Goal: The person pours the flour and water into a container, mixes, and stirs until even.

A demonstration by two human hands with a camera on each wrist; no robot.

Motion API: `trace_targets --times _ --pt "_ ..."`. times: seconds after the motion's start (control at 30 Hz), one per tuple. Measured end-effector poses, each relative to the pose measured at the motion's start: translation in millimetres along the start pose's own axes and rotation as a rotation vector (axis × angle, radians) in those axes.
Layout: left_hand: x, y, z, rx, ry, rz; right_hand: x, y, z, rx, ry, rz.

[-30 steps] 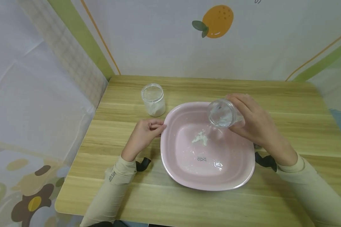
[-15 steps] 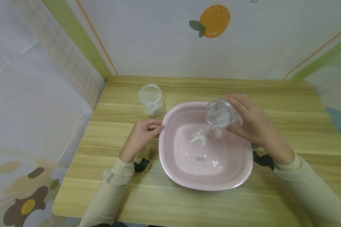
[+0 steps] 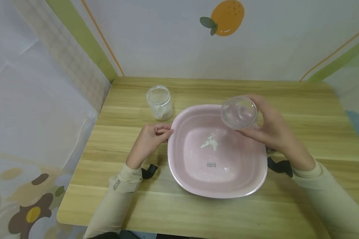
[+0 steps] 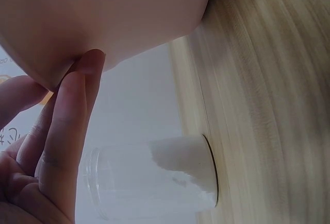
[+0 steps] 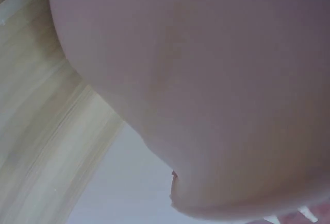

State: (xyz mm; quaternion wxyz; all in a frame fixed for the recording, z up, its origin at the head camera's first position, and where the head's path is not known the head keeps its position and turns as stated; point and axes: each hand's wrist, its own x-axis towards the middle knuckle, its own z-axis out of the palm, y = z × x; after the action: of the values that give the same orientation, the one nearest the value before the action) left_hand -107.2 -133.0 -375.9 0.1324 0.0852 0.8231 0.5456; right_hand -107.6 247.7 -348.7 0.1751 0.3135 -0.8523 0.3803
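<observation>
A pink oval basin [image 3: 189, 184] sits mid-table, with a small clump of white powder [image 3: 210, 142] on its floor. My left hand [image 3: 148, 141] pinches the basin's left rim between thumb and fingers; the left wrist view shows the fingertips [image 4: 69, 92] against its outer wall. Over the basin's far right part, my right hand [image 3: 272, 124] holds a clear jar [image 3: 238, 113] by its side, its round mouth facing up toward me. In the right wrist view the basin's outer wall [image 5: 206, 80] fills most of the picture, and the right hand is out of sight there.
Behind my left hand stands a second clear jar [image 3: 160, 103], part full of white powder. The wooden table [image 3: 137, 212] meets a white printed curtain [image 3: 167, 39] along its back edge. Black straps [image 3: 279, 166] stick out by both wrists.
The clear jar in my right hand was tipped toward the basin's inside; now it is turned more upright and slightly higher. The left hand keeps its pinch on the rim.
</observation>
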Motion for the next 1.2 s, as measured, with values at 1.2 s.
trace_targets --times 1.2 --pt "-2.4 2.2 0.1 0.113 0.026 0.004 -11.7 -4.7 -29.6 0.304 0.200 0.318"
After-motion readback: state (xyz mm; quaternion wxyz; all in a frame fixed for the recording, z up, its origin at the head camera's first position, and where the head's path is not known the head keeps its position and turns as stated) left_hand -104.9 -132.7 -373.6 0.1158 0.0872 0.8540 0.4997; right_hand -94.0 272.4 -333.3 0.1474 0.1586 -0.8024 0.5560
